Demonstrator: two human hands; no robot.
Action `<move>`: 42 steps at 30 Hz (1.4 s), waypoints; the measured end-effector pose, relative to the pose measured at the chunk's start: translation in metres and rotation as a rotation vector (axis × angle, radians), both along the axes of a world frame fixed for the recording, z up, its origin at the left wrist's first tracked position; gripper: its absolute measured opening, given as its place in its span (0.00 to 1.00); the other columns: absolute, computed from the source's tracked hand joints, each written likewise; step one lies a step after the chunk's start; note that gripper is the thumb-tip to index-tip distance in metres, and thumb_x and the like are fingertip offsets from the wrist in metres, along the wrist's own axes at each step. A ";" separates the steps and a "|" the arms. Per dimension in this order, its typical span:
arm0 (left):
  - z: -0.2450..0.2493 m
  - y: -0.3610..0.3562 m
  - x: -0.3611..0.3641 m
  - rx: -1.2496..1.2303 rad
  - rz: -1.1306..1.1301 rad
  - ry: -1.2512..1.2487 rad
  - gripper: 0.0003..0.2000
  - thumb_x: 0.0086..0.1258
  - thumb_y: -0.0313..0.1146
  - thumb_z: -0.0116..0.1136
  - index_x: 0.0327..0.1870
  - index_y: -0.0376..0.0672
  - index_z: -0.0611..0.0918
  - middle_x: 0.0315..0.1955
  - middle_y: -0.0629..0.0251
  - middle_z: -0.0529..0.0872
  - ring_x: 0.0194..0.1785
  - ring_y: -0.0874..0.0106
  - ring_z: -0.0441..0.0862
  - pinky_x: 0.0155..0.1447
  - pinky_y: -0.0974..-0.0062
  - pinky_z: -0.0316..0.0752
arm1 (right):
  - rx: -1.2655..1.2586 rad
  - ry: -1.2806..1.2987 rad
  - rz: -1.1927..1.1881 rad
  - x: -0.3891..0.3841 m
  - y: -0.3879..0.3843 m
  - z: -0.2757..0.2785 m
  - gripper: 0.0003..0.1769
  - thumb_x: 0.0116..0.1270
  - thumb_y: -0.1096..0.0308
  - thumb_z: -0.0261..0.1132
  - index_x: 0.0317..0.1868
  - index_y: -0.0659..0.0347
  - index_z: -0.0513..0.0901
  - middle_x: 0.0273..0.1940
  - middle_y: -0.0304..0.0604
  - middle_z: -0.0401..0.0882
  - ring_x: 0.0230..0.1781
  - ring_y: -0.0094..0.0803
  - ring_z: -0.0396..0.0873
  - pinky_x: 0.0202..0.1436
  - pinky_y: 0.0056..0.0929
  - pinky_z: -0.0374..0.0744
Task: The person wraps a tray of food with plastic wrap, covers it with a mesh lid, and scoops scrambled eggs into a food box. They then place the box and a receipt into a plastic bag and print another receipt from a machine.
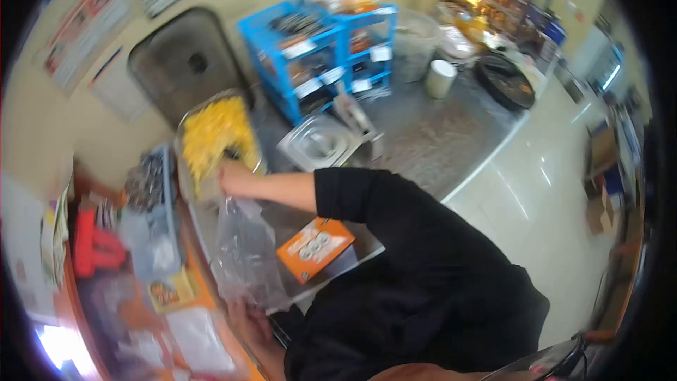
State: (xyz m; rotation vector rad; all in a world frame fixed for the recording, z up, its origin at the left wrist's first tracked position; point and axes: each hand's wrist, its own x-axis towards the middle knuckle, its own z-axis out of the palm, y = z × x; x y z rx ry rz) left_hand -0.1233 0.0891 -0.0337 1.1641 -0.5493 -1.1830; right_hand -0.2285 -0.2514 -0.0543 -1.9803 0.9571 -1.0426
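Note:
My right hand [233, 178] reaches out from a black sleeve to the near edge of a metal tray [185, 121] heaped with yellow food pieces [215, 134]. Its fingers are curled into the food. Just below it hangs a clear plastic bag [243, 257]. My left hand [248, 321] grips the bag at its lower end. An orange printed box [314, 247] lies on the steel counter [423, 141] beside the bag, under my right forearm.
Blue racks [317, 49] with labelled shelves stand at the back, an empty steel pan [321, 142] in front of them. A grey bin of dark items [149, 183], red objects [92, 247] and packets lie by the wall. A white cup [440, 77] and dark pan [504, 81] stand farther off.

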 end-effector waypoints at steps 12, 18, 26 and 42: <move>-0.008 -0.092 -0.078 -0.042 -0.215 0.824 0.24 0.72 0.49 0.47 0.60 0.40 0.72 0.57 0.61 0.76 0.59 0.66 0.73 0.63 0.64 0.67 | 0.532 -0.310 0.260 -0.142 0.019 0.077 0.11 0.65 0.68 0.50 0.43 0.61 0.77 0.27 0.41 0.78 0.22 0.27 0.76 0.21 0.29 0.74; -0.014 -0.081 -0.087 -0.106 -0.063 0.516 0.17 0.76 0.38 0.43 0.61 0.42 0.71 0.56 0.63 0.77 0.59 0.67 0.74 0.66 0.64 0.66 | 0.176 -0.023 0.073 -0.190 0.006 0.059 0.12 0.67 0.63 0.58 0.47 0.60 0.76 0.40 0.45 0.79 0.38 0.36 0.77 0.41 0.34 0.77; -0.048 -0.039 -0.157 -0.008 0.185 0.332 0.15 0.69 0.36 0.58 0.52 0.37 0.75 0.43 0.61 0.81 0.44 0.70 0.81 0.46 0.77 0.78 | 0.367 0.373 0.643 -0.187 0.147 0.083 0.24 0.56 0.63 0.71 0.53 0.58 0.77 0.44 0.37 0.81 0.42 0.25 0.78 0.48 0.27 0.77; -0.036 0.102 -0.050 0.709 0.943 -0.934 0.11 0.51 0.20 0.64 0.24 0.43 0.71 0.17 0.70 0.71 0.25 0.74 0.72 0.33 0.75 0.69 | -0.071 0.092 0.615 -0.119 0.121 0.085 0.16 0.44 0.84 0.57 0.20 0.63 0.55 0.19 0.39 0.53 0.21 0.27 0.55 0.26 0.24 0.56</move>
